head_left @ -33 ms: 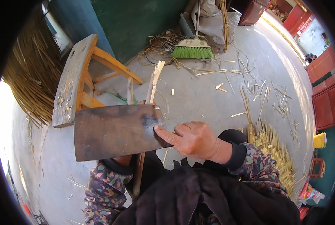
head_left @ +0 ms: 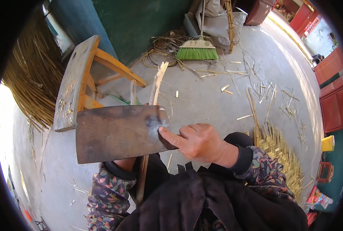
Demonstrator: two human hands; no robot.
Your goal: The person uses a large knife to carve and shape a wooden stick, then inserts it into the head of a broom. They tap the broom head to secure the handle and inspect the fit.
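A broad, dark rusty cleaver (head_left: 117, 134) lies flat across the view in front of me, its blade toward the left. My right hand (head_left: 202, 144) is closed at the cleaver's narrower right end, its index finger stretched onto the blade face. The handle is hidden inside that hand. Behind the blade runs a wooden stick (head_left: 157, 84), its far end pale and splintered, its near part reaching down to my lap. My left hand (head_left: 126, 164) is under the blade beside the stick; only the wrist area shows, and its fingers are hidden.
A wooden stool (head_left: 73, 88) lies tipped at left, by a bundle of long strips (head_left: 33, 73). A green broom (head_left: 197, 52) stands at the back. On the right lies a partly woven mat (head_left: 281, 158); split slivers (head_left: 267, 92) litter the floor. A red sofa (head_left: 335, 96) is at far right.
The cleaver blade has shifted very slightly upward in the view, and my right hand with it. The stick and surroundings look the same.
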